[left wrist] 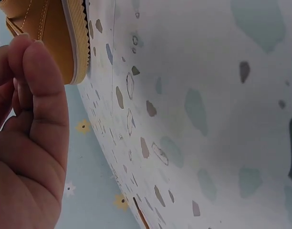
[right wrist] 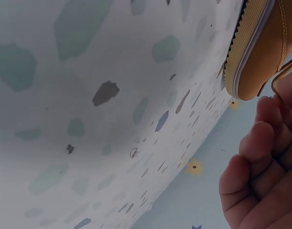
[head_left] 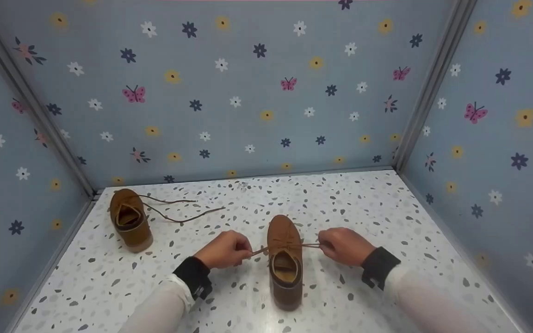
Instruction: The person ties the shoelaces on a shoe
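A brown lace-up shoe [head_left: 285, 231] stands upright on the speckled surface, its toe pointing away from me. My left hand [head_left: 227, 249], just left of the shoe, pinches one shoelace [head_left: 260, 251] between thumb and fingers. To the right, my right hand [head_left: 346, 246] pinches the other shoelace [head_left: 311, 245]. Both laces run out sideways, looking taut, from the shoe's front. In the left wrist view the fingertips of my left hand [left wrist: 36, 109] meet beside the tan shoe [left wrist: 55, 43]. The right wrist view shows my right hand [right wrist: 265, 162] holding a lace loop by the shoe [right wrist: 260, 52].
A second brown shoe [head_left: 130, 222] stands at the far left, its loose laces [head_left: 183, 220] trailing to the right. The white speckled surface [head_left: 350, 203] is bounded by blue flowered panels [head_left: 248, 92] at the back and both sides.
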Demonstrator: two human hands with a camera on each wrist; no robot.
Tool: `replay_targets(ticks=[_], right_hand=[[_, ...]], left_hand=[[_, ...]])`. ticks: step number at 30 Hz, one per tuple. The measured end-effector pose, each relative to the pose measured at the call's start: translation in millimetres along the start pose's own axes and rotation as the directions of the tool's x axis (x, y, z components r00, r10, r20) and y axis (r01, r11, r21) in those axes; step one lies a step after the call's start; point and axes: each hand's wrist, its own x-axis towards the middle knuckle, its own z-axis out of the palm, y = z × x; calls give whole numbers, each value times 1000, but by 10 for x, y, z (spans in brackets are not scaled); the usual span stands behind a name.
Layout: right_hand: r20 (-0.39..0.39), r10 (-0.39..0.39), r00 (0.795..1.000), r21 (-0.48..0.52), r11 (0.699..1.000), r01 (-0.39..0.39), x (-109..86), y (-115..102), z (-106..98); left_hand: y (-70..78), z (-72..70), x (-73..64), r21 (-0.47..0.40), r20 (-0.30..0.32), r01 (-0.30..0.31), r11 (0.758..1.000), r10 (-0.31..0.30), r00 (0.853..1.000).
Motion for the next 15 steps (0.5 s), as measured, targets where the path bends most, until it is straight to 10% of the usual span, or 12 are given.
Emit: replay_targets(ticks=[15], right_hand=[[208,89,974,157,980,-123,46,-149,-39]], left_hand=[[24,127,48,-47,-79,74,996,-77,994]])
